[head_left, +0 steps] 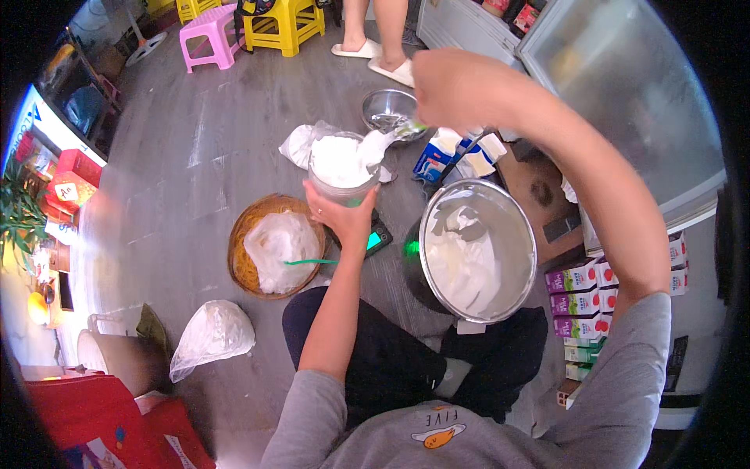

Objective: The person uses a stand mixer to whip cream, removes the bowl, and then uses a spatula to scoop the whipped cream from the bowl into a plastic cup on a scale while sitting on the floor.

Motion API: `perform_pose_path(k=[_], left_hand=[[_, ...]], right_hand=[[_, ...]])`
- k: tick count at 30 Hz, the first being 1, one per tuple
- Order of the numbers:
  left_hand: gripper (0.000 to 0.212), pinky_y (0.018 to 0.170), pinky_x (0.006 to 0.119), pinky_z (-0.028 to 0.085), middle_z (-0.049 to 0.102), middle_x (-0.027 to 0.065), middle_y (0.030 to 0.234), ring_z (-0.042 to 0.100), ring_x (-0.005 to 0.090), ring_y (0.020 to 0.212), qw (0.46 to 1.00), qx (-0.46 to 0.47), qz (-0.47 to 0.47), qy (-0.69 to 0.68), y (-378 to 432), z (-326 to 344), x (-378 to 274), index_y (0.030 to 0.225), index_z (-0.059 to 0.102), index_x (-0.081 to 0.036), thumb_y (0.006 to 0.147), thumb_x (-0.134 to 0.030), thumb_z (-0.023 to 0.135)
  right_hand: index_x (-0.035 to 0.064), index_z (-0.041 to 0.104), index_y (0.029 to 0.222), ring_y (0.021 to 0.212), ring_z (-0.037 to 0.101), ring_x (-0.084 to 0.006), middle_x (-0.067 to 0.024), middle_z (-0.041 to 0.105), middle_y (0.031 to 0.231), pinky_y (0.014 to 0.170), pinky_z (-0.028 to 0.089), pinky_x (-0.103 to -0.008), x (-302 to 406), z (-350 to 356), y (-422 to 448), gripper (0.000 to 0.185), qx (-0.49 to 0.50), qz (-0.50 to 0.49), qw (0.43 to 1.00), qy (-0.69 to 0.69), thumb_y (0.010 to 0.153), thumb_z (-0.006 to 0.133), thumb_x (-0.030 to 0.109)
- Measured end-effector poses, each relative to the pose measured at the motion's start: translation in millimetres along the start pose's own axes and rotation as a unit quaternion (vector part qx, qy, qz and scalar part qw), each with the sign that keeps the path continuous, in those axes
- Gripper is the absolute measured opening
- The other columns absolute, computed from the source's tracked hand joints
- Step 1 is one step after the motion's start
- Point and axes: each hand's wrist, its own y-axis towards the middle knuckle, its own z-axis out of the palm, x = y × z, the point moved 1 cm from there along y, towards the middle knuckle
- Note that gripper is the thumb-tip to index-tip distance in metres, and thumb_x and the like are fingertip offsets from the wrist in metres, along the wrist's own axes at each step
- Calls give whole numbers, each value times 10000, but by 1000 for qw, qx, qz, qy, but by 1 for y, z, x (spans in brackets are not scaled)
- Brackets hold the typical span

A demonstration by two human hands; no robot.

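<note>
My left hand (345, 214) grips a clear container (343, 184) heaped with a white substance, above or beside a digital scale (378, 235). Held in my right hand (448, 94) is a utensil, blurred, with a green part; its white-covered end (375, 146) touches the heap. Behind it sits a metal bowl (391, 108). At the right, a large metal pot (530, 252) holds white cream (469, 258). A white plastic bag (281, 249) lies on a round basket (237, 267) of yellow rubber bands, and a green strip extends from it.
Opened cartons (436, 155) stand behind the pot, and several milk cartons (577, 302) at the right. Another plastic bag (214, 334) of white stuff rests on the floor at left. Farther off are a person's feet (389, 61) in slippers, a pink stool (208, 35) and a yellow stool (284, 29).
</note>
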Motion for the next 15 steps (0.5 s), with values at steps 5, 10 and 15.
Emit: perform_pose_path(k=[5,10,15], left_hand=[[1152,1003,557,60,156,233,1351,133,370,1264,1000,1,14,-25,-2,8,-6,1330,104,-7,490,-354,812],[1147,985,593,34,156,213,1363,80,375,1288,999,0,22,-38,2,8,7,1325,125,-15,475,-348,819],[1154,976,610,11,153,201,1371,45,383,1296,999,36,-17,-5,3,6,4,1326,119,-26,471,-358,819]], right_hand=[[5,590,788,659,620,-244,-110,583,670,522,494,-328,28,85,-60,126,-226,-65,959,-158,680,565,66],[10,575,766,644,604,-244,-114,566,680,527,494,-315,21,164,-25,116,-253,-136,947,-146,663,561,59],[-26,581,814,691,620,-301,-171,589,727,594,504,-367,4,143,26,180,-179,-216,960,-9,657,597,59]])
